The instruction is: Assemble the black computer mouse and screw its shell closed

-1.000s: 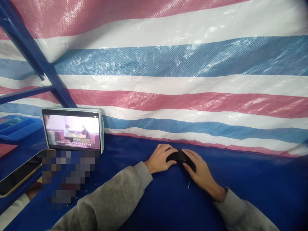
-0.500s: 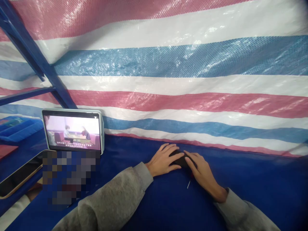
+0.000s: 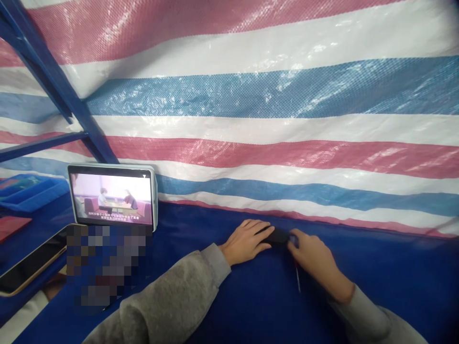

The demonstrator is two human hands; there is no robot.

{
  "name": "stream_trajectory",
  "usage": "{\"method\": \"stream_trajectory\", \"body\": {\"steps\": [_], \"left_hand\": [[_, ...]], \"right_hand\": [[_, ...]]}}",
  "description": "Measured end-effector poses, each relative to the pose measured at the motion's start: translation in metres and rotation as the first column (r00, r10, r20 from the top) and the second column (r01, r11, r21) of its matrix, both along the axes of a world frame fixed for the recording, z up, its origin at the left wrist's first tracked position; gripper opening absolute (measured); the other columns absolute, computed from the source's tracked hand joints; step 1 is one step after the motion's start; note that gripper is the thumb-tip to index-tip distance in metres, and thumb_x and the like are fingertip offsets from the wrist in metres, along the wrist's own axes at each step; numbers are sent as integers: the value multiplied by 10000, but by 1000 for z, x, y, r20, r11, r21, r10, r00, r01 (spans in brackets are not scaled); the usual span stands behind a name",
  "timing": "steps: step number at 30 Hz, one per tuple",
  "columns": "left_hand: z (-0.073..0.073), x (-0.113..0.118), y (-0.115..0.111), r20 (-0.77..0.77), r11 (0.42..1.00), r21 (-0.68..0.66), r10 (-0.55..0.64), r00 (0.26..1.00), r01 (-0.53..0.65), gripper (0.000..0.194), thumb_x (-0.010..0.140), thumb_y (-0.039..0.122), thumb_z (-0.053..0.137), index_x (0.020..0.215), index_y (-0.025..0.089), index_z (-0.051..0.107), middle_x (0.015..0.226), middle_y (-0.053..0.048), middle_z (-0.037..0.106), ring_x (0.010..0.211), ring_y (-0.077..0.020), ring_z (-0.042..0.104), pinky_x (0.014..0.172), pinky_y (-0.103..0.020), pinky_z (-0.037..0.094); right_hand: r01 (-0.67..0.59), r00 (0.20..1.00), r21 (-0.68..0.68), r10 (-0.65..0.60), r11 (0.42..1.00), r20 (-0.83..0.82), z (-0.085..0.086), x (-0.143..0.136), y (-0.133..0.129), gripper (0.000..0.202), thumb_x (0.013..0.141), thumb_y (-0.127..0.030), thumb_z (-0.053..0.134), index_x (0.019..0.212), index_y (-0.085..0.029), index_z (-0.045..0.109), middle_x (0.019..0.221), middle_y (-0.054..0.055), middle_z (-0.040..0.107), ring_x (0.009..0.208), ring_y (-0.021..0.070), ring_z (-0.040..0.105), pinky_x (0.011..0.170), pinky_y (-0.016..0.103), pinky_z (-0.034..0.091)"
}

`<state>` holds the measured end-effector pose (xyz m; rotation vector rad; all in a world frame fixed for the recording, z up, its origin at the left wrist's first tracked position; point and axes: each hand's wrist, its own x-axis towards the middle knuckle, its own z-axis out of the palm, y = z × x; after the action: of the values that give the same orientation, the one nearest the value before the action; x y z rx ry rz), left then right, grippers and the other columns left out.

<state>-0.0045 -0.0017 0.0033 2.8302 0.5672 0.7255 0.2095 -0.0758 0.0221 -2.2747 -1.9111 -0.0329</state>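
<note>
My left hand [image 3: 249,242] lies over the left end of a dark, elongated black object [image 3: 278,235] on the blue table, holding it with fingers over the top and thumb at the near side. What kind of object it is does not show, as the fingers cover much of it. At its right end is my right hand [image 3: 313,255], fingers curled in, slightly blurred. From beneath that hand sticks out a small screwdriver [image 3: 298,278] with a thin metal shaft and a bit of red; the rest of it is hidden in the fingers.
To the left a tablet [image 3: 113,198] stands upright playing a video. A phone [image 3: 34,260] lies near it, beside a pixelated patch. Farther left are a blue tray [image 3: 36,193] and a red flat item [image 3: 12,228]. A striped tarpaulin [image 3: 268,129] hangs behind the blue table [image 3: 258,306].
My right hand has shifted right and its fingers have curled from spread. The screwdriver has moved right with it and its shaft has swung round. My left hand stays on the black object.
</note>
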Motion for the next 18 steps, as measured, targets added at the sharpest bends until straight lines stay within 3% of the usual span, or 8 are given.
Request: {"method": "stream_trajectory", "body": {"steps": [4,6,8,10,18], "left_hand": [[1,1,-1,-14,1000,-2,5,1000,-5,436,996,390,460,1406,244,431,1387,-86,523,1285,-232,471,1064,-401,382],[1,1,-1,-11,1000,-1,-2,1000,2,436,995,386,462,1408,249,431,1390,-86,521,1286,-234,470,1067,-405,378],[0,1,0,-6,1000,5,-8,1000,8,436,992,385,468,1403,241,439,1391,-85,521,1284,-233,471,1076,-406,371],[-1,0,0,-4,1000,12,-9,1000,9,437,992,392,467,1396,227,450,1391,-87,522,1281,-233,471,1081,-403,368],[-3,0,1,-18,999,50,-15,1000,15,442,999,407,448,1397,216,453,1406,-90,507,1304,-233,449,1104,-396,346]], "right_hand": [[-19,975,292,82,956,-207,53,9,14,323,888,-422,464,1082,-204,604,564,6,656,488,218,630,513,302,420],[-64,949,348,165,935,-269,83,9,22,327,888,-441,482,1114,-216,557,574,-11,661,454,197,616,517,294,428],[-127,945,376,227,918,-236,101,5,28,290,886,-421,486,1097,-229,535,559,-25,651,452,197,616,531,294,432],[-182,938,359,271,915,-215,106,-1,32,247,880,-389,494,1073,-238,527,580,-23,660,472,194,627,538,288,433],[-258,903,279,333,925,-270,85,-4,28,186,867,-328,504,1038,-256,497,628,-22,694,555,202,674,567,280,464]]}}
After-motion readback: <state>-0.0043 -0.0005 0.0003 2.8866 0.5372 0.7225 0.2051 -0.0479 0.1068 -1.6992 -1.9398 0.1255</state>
